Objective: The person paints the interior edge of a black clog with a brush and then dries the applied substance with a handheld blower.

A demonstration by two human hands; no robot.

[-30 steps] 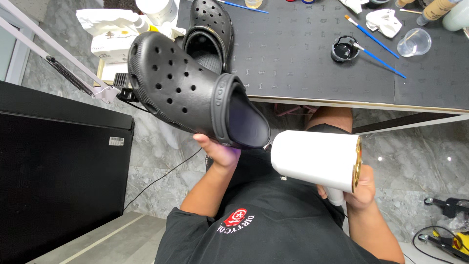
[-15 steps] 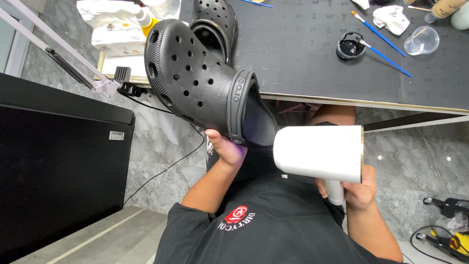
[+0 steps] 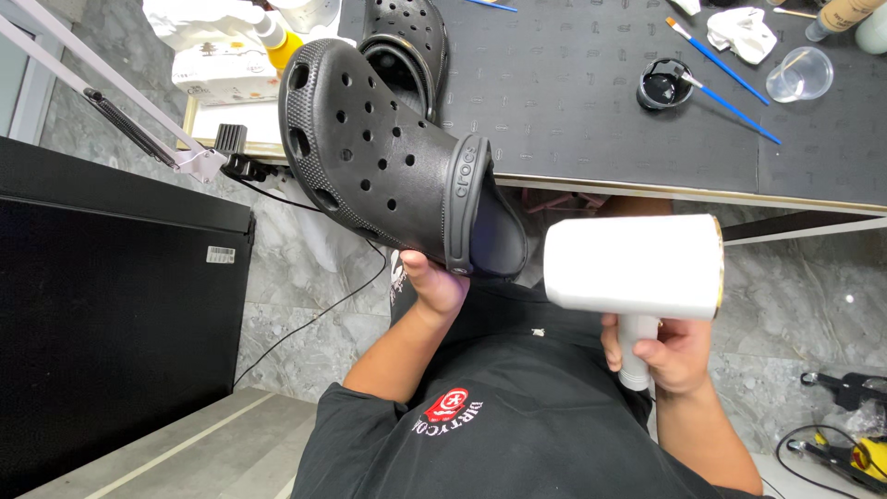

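Nearest: a black shirt with a small red emblem on the chest. Just beyond, the right hand, fingers curled tight round the grey handle of a white hair dryer, barrel lying level with its open end turned toward the clog's heel. Left hand under the heel end of a black perforated clog, thumb up against the sole edge; remaining fingers hidden behind the shoe, probably wrapped round the back, though impossible to tell for sure. Clog held in the air, toe pointing up and away, just in front of the table edge, near the dryer but not touching it. Farther off, a second black clog lying on the dark table. Beyond that (toward the far right) a small pot of black paint, a blue-handled brush, a clear plastic cup and a crumpled white cloth.
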